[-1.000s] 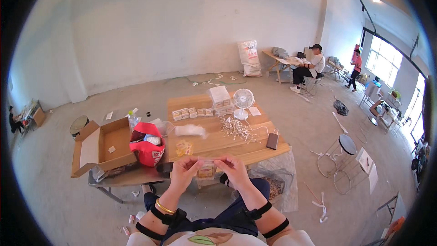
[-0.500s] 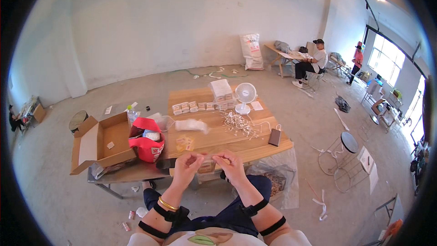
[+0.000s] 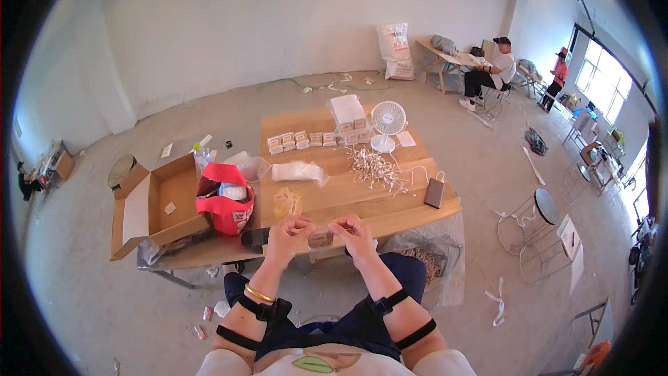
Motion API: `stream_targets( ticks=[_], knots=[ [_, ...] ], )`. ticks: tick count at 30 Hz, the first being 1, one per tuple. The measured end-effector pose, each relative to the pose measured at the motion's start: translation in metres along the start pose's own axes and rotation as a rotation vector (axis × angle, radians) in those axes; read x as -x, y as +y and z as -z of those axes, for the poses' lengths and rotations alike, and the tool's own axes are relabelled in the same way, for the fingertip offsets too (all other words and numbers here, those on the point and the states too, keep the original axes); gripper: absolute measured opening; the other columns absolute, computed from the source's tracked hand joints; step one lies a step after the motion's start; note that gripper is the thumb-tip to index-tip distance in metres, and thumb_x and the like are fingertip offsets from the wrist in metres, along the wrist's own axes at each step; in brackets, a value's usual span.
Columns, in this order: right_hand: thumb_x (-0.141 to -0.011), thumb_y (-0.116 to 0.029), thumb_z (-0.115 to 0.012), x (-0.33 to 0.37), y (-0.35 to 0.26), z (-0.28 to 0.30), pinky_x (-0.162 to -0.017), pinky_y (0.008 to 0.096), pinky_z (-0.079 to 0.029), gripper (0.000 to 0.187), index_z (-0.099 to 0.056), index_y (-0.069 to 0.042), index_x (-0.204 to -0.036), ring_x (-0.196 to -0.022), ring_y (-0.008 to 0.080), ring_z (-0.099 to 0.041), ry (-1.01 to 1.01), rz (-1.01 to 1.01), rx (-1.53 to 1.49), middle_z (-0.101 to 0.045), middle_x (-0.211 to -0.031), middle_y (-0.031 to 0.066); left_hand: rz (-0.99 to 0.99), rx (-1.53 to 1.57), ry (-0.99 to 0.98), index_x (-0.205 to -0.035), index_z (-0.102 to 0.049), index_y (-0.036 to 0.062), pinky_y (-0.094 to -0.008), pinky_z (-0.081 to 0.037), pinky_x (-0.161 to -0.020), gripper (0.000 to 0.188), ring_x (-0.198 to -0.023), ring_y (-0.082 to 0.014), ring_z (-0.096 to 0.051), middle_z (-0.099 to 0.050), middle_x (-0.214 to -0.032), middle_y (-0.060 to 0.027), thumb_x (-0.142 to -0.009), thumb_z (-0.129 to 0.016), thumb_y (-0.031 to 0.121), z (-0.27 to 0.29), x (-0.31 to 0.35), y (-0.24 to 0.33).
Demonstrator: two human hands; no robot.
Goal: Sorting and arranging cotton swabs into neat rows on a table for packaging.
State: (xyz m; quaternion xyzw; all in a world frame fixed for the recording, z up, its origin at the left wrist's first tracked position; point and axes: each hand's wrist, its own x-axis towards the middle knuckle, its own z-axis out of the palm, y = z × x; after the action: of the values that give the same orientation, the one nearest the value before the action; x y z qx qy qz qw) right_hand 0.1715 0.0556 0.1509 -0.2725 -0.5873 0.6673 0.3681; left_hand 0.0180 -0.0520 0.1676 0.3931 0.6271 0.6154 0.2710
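Note:
Over the table's near edge, my left hand point(image 3: 291, 237) and my right hand point(image 3: 353, 238) face each other, each closed in a fingertip pinch. What they pinch is too small to make out. Just below and between the fingertips is a small clear-sided brownish box point(image 3: 320, 239); I cannot tell whether it hangs from the fingers or rests at the edge. Yellowish packets point(image 3: 287, 202) lie beyond my left hand, with a white plastic-wrapped bundle point(image 3: 298, 172) farther back. A loose heap of white sticks like cotton swabs point(image 3: 376, 169) is spread at the right.
Small boxes point(image 3: 301, 140) line the table's far side, beside a wrapped stack point(image 3: 348, 113) and a white fan point(image 3: 388, 125). A power bank point(image 3: 434, 193) sits at the right edge. Leftward are a red bag point(image 3: 226, 217) and an open carton point(image 3: 132, 209). Stools point(image 3: 545, 206) stand right; people work farther off.
The whole view has shifted slightly, moving the table and fan right in the picture. Both hands appear a little higher and slightly farther apart, still pinched over the small box.

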Motion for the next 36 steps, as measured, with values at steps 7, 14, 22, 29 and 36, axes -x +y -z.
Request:
stream_targets(
  ticks=[7, 14, 22, 29, 36],
  knots=[
    [-0.087, -0.015, -0.074, -0.029, 0.042, 0.0, -0.07, 0.0227, -0.042, 0.011, -0.065, -0.009, -0.089, -0.075, 0.0066, -0.055, 0.047, -0.172, -0.049, -0.062, -0.079, -0.0028, 0.206, -0.057, 0.014, -0.091, -0.056, 0.0014, -0.0239, -0.055, -0.059, 0.015, -0.071, -0.0147, -0.069, -0.068, -0.092, -0.012, -0.092, -0.069, 0.009, -0.007, -0.019, -0.039],
    [-0.085, -0.021, -0.077, -0.048, 0.091, 0.008, -0.055, 0.0214, -0.034, 0.018, -0.062, -0.012, -0.085, -0.064, 0.004, -0.047, 0.094, -0.328, -0.094, -0.056, -0.072, -0.0054, 0.37, 0.223, -0.013, -0.092, -0.043, -0.0001, -0.0349, -0.064, -0.071, 0.019, -0.088, -0.0302, -0.073, -0.065, -0.097, -0.0165, -0.094, -0.062, 0.0, -0.021, -0.037, -0.088],
    [-0.08, -0.027, -0.08, -0.06, 0.134, 0.014, -0.053, 0.0222, -0.035, 0.027, -0.058, -0.012, -0.083, -0.061, 0.0061, -0.045, 0.08, -0.458, 0.074, -0.051, -0.071, -0.0046, 0.464, 0.193, -0.015, -0.093, -0.044, 0.0005, -0.035, -0.064, -0.074, 0.022, -0.085, -0.0284, -0.073, -0.064, -0.097, -0.0157, -0.091, -0.066, 0.001, -0.029, -0.05, -0.134],
    [-0.079, -0.031, -0.081, -0.07, 0.146, 0.031, -0.057, 0.0258, -0.036, 0.032, -0.057, -0.012, -0.087, -0.069, 0.0088, -0.047, -0.02, -0.51, 0.203, -0.051, -0.077, -0.0028, 0.596, 0.147, -0.139, -0.113, -0.045, 0.0045, -0.0314, -0.059, -0.066, 0.037, -0.077, -0.0224, -0.072, -0.068, -0.094, -0.0109, -0.09, -0.072, 0.014, -0.021, -0.067, -0.136],
    [-0.08, -0.034, -0.081, -0.07, 0.146, 0.027, -0.064, 0.0301, -0.045, 0.039, -0.06, -0.004, -0.094, -0.075, 0.0147, -0.055, -0.034, -0.335, 0.367, -0.058, -0.081, 0.0044, 0.607, 0.067, -0.241, -0.138, -0.038, 0.0095, -0.0267, -0.05, -0.06, 0.054, -0.077, -0.0187, -0.072, -0.07, -0.102, -0.0103, -0.093, -0.067, 0.017, -0.018, -0.072, -0.132]
  ],
)
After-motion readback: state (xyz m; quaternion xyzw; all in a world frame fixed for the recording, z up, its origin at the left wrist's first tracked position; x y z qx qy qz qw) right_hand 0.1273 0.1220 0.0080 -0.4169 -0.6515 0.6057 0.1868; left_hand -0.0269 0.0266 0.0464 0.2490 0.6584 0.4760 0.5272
